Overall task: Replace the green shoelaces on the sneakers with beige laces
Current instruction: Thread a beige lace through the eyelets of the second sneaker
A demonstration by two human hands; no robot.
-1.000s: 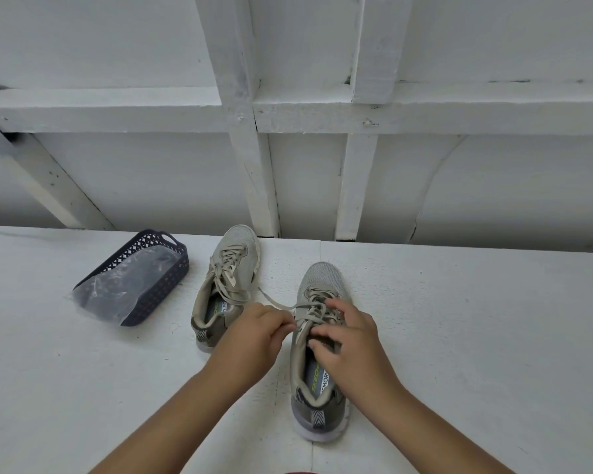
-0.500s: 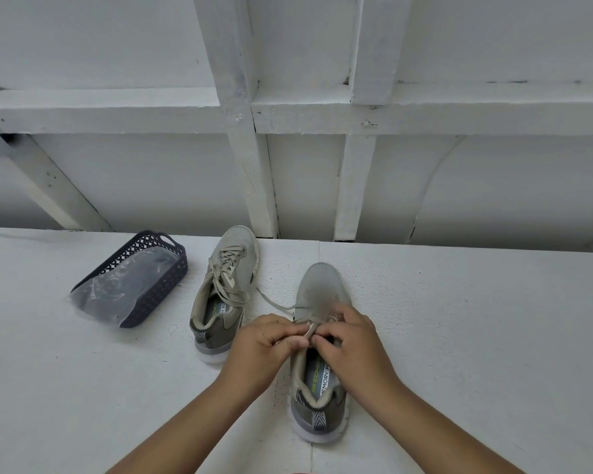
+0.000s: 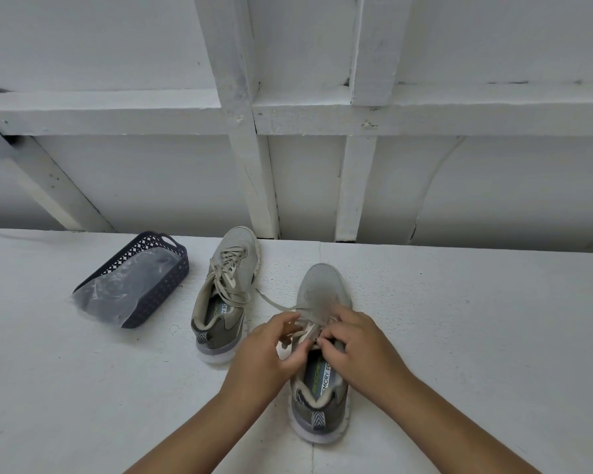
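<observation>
Two grey sneakers stand on the white table. The left sneaker (image 3: 225, 295) is laced in beige, its ends tied loosely. The right sneaker (image 3: 322, 354) lies under both my hands, heel toward me. My left hand (image 3: 271, 350) has its fingers curled at the beige lace (image 3: 278, 304) over the tongue, and one lace end trails off to the left. My right hand (image 3: 353, 343) pinches the lace on the other side of the tongue. The fingers blur, and they hide the upper eyelets.
A dark blue plastic basket (image 3: 166, 278) with a clear plastic bag (image 3: 117, 289) inside sits at the left. A white wall with beams (image 3: 254, 186) rises just behind the table's far edge.
The view has shifted slightly. Both hands have stayed over the right sneaker's tongue; the left hand's fingers have spread a little from the tight pinch of a moment ago.
</observation>
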